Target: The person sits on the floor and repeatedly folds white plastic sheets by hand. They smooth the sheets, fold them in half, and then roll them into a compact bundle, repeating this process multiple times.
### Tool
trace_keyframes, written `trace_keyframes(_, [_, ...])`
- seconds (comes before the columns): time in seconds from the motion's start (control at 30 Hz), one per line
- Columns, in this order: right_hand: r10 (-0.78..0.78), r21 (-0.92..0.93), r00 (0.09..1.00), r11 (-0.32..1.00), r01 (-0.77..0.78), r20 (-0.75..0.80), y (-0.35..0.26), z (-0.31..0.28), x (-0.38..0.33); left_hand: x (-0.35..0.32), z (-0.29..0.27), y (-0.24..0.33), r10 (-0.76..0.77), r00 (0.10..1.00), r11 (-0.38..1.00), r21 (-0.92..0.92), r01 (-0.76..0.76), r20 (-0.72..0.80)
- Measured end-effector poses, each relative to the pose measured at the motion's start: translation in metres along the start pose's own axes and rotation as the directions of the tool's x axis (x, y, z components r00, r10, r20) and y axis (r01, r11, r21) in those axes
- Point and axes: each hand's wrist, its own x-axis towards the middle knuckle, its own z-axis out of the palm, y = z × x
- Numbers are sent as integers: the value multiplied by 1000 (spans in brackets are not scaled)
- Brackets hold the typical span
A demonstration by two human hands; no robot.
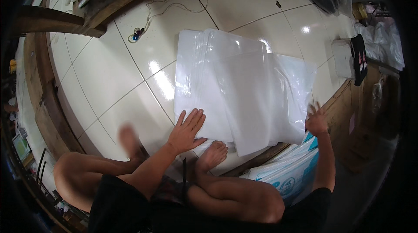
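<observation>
A stack of white plastic sheets or bags (196,76) lies on the tiled floor in front of me. On top of it, turned at an angle, rests a loose glossy translucent plastic sheet (248,102). My left hand (188,132) lies flat on the stack's near left corner, fingers spread. At the right edge of the loose sheet is my right hand (317,120), its fingers stretched out and somewhat blurred. Whether the right fingertips touch the plastic I cannot tell.
White and blue printed sacks (283,172) lie folded by my right knee. A wooden board (344,98) runs along the right. A white box with a black cloth (359,61) stands beyond it. Thin string (150,13) trails on the floor; a wooden frame (48,21) stands far left.
</observation>
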Motion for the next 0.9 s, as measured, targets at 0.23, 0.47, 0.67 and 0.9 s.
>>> trace_keyframes(0.23, [-279, 362, 744, 736, 572, -608, -172, -71, 56, -3, 3, -2, -17, 1000, 1000, 18, 16, 14])
trace_keyframes(0.47, [-496, 110, 656, 745, 658, -568, -288, -107, 122, -4, 2, 4, -20, 998, 1000, 7, 20, 54])
trace_keyframes(0.67, [-351, 156, 690, 815, 558, -633, -277, -98, 129, -4, -4, 6, -43, 999, 992, -120, 45, 20])
trace_keyframes(0.9, [-333, 181, 623, 767, 615, -708, -332, -128, 151, -7, 0, -1, 15, 1000, 1000, -27, -14, 19])
